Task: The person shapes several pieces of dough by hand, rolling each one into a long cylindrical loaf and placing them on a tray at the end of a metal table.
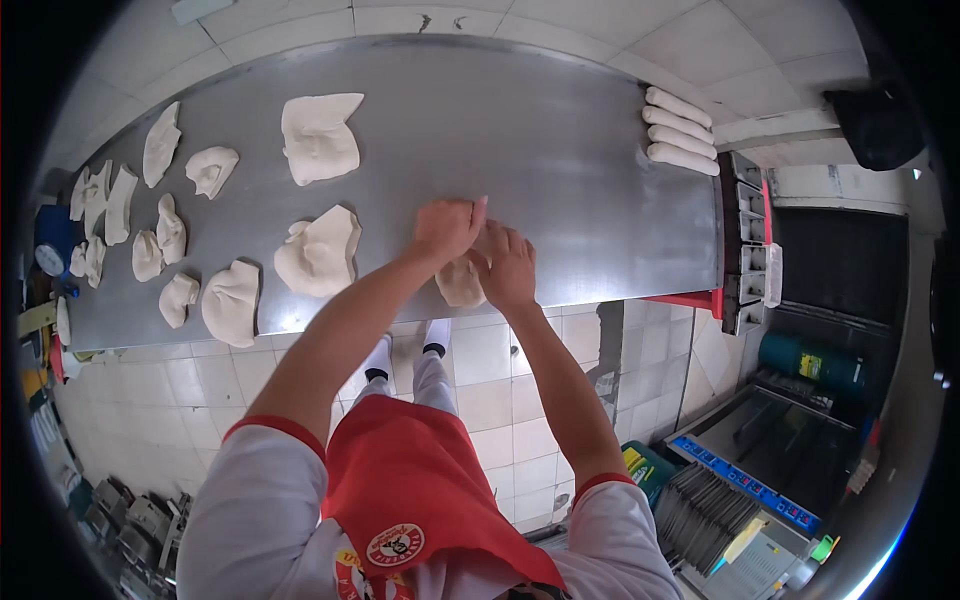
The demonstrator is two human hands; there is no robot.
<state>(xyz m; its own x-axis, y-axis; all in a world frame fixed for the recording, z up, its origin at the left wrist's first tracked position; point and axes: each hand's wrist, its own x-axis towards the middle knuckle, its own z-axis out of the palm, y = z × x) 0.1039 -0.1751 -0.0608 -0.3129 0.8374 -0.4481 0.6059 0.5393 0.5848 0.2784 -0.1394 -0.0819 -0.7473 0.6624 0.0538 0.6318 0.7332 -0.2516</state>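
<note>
A piece of dough (460, 284) lies on the steel table near its front edge, partly covered by both my hands. My left hand (449, 226) is closed at the dough's far side, with the fingers curled under and the thumb pointing away from me. Against the dough's right side, my right hand (509, 266) bends its fingers over it. The fingertips of both hands are largely hidden. To the left of my hands sit a large folded dough piece (318, 254) and, farther back, a flat squarish one (320, 140).
Several irregular dough pieces (230, 304) spread over the table's left part. Several smooth dough rolls (681, 132) line up at the back right corner. Metal baking tins (750, 230) stand beyond the right end. A blue scale (50, 258) is at the far left.
</note>
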